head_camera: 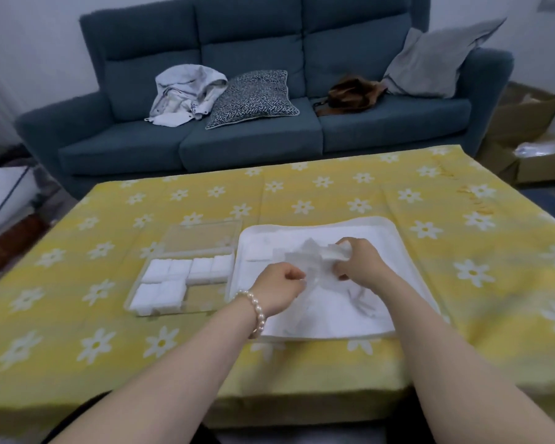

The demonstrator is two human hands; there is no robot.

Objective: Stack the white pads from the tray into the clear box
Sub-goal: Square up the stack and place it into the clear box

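A white tray (394, 238) lies on the yellow flowered table, with white pads and a crumpled clear wrapper in it. My left hand (281, 285) and my right hand (356, 261) are both over the tray. Each grips the clear wrapper (308, 261), which is stretched between them with white pads inside. Left of the tray sits the clear box (135, 296) with its lid (202, 235) laid open behind it. Several stacks of white pads (180, 274) fill most of the box. One near-right compartment shows no pads.
A blue sofa (253, 136) with cushions, a jacket and a brown bag stands behind the table. Cardboard boxes (532, 136) are on the floor at the right. The table's near edge (269, 395) runs just above my forearms.
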